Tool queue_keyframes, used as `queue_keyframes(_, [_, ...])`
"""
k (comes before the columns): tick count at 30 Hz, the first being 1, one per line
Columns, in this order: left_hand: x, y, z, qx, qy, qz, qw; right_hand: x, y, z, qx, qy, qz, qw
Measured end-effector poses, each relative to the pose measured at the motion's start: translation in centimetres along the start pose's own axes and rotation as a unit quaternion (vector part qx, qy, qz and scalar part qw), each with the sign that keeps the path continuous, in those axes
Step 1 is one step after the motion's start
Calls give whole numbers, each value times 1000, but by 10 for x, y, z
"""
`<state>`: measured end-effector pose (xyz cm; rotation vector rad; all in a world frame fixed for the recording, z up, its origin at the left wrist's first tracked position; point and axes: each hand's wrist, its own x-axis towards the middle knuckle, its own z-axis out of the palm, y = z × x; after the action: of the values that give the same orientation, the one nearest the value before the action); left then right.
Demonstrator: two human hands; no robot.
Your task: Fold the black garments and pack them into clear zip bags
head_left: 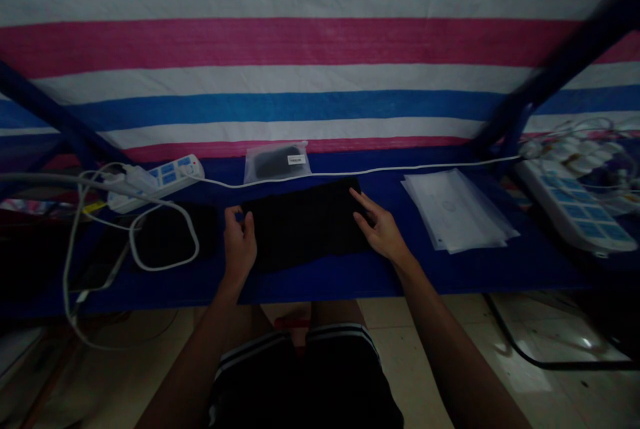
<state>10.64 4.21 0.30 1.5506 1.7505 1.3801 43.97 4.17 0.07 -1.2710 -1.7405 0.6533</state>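
Note:
A dark, folded black cloth point(305, 225) lies across the blue tabletop in front of me, its exact kind lost in the dim light. At its left edge, my left hand point(240, 245) is closed with the thumb up and fingers curled, gripping the cloth's side. My right hand point(380, 229) rests against the right end, index finger and thumb stretched out and apart over the cloth. Behind the cloth sits a clear plastic bag point(277, 161) with a dark item inside and a white label.
Clear plastic sleeves point(450, 209) are stacked to the right. Power strips stand at the left point(170, 175) and right point(580, 205), joined by a white cable point(370, 170) across the back. A looped white cord point(195, 235) and a phone point(103, 265) lie left. Blue table legs rise at both sides.

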Motion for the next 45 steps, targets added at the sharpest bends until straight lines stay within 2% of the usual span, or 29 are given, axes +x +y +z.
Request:
queue_keyframes(4, [1, -1, 1, -3, -13, -13, 1000, 1, -1, 1, -10, 10, 0, 1000])
queue_keyframes(10, [0, 2, 0, -22, 6, 5, 1000, -2, -13, -2, -22, 59, 34, 997])
queue_keyframes(15, [-1, 5, -1, -30, 45, 30, 998, -2, -16, -2, -16, 93, -12, 995])
queue_keyframes(17, [-1, 8, -3, -16, 66, 51, 996, -1, -16, -2, -26, 112, -18, 993])
queue_keyframes(20, [-7, 25, -7, 37, 77, 123, 989, -1, -16, -3, -37, 138, -19, 990])
queue_keyframes(22, [-15, 43, -8, 82, 50, 182, 979, -2, -16, -3, -39, 150, -23, 988])
queue_keyframes(25, [-32, 71, 0, 123, -42, 231, 964, -2, -17, -3, -45, 156, -24, 986])
queue_keyframes(27, [-43, 80, 12, 155, -118, 249, 949, -2, -17, -2, -50, 154, -23, 987])
queue_keyframes(29, [-50, 79, 25, 207, -163, 246, 933, -1, -18, -2, -50, 153, -23, 987])
queue_keyframes(33, [-57, 60, 43, 312, -185, 221, 905, -1, -18, -1, -43, 153, -28, 987])
queue_keyframes(39, [-59, 51, 42, 339, -184, 232, 893, -3, -20, -3, -74, 188, -39, 979])
queue_keyframes(42, [-59, 52, 43, 338, -177, 233, 895, -6, -36, -3, -116, 200, -62, 971])
queue_keyframes(45, [-60, 51, 44, 336, -172, 230, 897, -7, -60, 7, -137, 162, -85, 974])
